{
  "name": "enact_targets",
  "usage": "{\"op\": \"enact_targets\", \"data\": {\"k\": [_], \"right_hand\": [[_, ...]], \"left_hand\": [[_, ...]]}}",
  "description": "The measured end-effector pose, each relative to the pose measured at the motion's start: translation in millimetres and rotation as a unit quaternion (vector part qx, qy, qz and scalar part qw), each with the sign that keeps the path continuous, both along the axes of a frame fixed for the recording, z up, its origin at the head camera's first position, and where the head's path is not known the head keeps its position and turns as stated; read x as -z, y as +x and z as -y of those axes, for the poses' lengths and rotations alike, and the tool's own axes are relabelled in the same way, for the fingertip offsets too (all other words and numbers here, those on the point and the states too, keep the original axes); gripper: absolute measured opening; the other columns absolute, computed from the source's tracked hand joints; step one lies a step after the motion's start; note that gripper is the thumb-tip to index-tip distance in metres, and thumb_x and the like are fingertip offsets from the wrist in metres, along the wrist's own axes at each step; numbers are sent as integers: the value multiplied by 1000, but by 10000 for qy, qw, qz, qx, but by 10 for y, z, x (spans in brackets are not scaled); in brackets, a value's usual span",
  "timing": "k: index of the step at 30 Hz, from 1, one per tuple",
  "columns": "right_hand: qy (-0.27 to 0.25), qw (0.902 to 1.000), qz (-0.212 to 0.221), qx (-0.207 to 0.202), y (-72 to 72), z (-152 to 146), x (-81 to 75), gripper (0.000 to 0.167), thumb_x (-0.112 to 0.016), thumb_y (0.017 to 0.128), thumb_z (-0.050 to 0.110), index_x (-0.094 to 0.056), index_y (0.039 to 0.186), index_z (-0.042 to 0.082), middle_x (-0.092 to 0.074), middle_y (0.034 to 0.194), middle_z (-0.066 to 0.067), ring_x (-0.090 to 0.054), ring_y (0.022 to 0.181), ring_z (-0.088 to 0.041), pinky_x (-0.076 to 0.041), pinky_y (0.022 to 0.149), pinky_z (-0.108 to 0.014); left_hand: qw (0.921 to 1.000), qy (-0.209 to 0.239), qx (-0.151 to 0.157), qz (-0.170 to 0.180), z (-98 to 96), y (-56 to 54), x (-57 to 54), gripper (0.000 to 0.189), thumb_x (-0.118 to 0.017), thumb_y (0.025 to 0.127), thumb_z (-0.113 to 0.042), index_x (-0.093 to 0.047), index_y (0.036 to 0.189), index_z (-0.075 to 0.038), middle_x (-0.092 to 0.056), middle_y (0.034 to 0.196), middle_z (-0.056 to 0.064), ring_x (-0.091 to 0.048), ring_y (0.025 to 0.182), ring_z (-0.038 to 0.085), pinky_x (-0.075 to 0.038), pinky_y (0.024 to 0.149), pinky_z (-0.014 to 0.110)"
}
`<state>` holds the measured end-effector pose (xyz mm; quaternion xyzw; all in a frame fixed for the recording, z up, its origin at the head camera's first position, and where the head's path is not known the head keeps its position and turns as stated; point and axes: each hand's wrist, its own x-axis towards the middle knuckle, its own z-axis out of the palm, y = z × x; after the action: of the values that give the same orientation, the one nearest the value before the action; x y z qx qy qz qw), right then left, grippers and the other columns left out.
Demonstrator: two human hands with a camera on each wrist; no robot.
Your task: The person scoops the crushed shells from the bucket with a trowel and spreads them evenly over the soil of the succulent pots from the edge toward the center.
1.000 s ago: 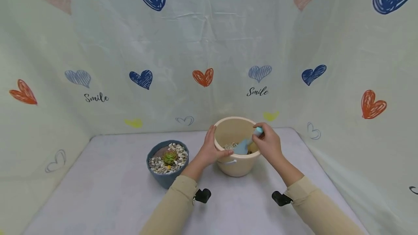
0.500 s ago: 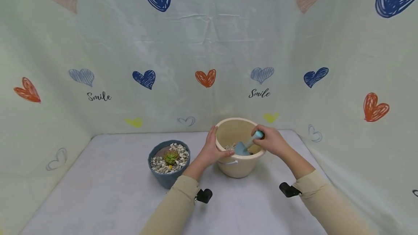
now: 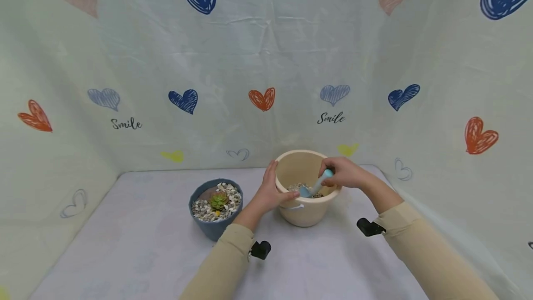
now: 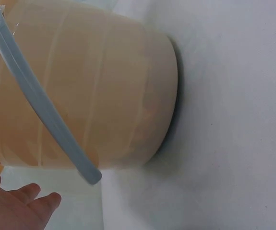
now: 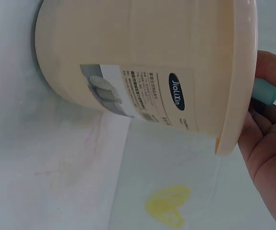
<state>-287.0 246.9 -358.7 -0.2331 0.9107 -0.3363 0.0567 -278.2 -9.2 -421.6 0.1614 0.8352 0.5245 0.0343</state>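
A cream plastic bucket [image 3: 302, 214] stands upright on the table with gravel [image 3: 296, 186] inside. My left hand [image 3: 266, 194] holds its left side, thumb over the near rim and fingers along the outer wall. Over the right rim, my right hand [image 3: 345, 173] grips the handle of a small light-blue trowel [image 3: 318, 184]. The trowel slants down to the left, and its blade tip is sunk in the gravel, partly hidden. In the right wrist view, the turquoise handle end [image 5: 265, 91] shows between the fingers. The bucket's grey-blue carrying handle [image 4: 42, 105] hangs against its side.
Left of the bucket stands a blue-grey pot [image 3: 213, 229] with a green succulent [image 3: 218, 201] among pebbles. A pale cloth covers the table [image 3: 137, 244]. Behind it hangs a curtain [image 3: 233, 68] printed with hearts.
My right hand has swung the trowel's handle over to the right rim, and the blade has sunk lower into the gravel. The left hand and the bucket stay in place.
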Motion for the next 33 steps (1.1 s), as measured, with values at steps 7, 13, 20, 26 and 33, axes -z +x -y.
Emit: {"op": "enact_targets", "data": {"k": [7,13,20,26,33], "right_hand": [[-56,9988,481,-84,-84,10,9,15,-76,78,-2,-66,87,5,-62,84,-4,-54,73,-18,-49,60,-29],[-288,9978,589,-29,-98,6,-3,15,-76,79,2,-65,90,3,-66,89,-6,-57,76,-21,-51,63,-31],[-887,9914,924,247,-99,-31,32,17,-75,83,2,-62,93,-2,-70,95,-11,-65,77,-20,-56,71,-39],[-1251,9868,915,474,-102,-57,112,19,-73,85,4,-60,96,-3,-70,100,-17,-66,77,-23,-57,73,-43],[-2009,9741,748,721,-58,-55,190,21,-70,88,3,-59,99,-9,-70,102,-20,-66,77,-18,-58,74,-40]], "left_hand": [[10000,65,40,-27,22,0,7,114,-87,74,-28,-10,156,-7,-4,162,14,-12,146,36,-18,115,49],[10000,56,0,-70,29,-10,2,114,-87,74,-28,-11,156,-7,-4,162,14,-12,146,35,-18,115,49],[9999,62,20,-84,14,-27,1,114,-87,74,-28,-11,156,-8,-4,162,13,-11,146,34,-17,115,47],[9999,142,12,-26,18,-27,6,113,-87,74,-27,-11,156,-9,-4,162,13,-11,146,35,-17,115,49],[9999,145,22,19,17,-17,10,112,-86,75,-27,-11,157,-9,-4,162,13,-11,146,35,-18,115,48]]}}
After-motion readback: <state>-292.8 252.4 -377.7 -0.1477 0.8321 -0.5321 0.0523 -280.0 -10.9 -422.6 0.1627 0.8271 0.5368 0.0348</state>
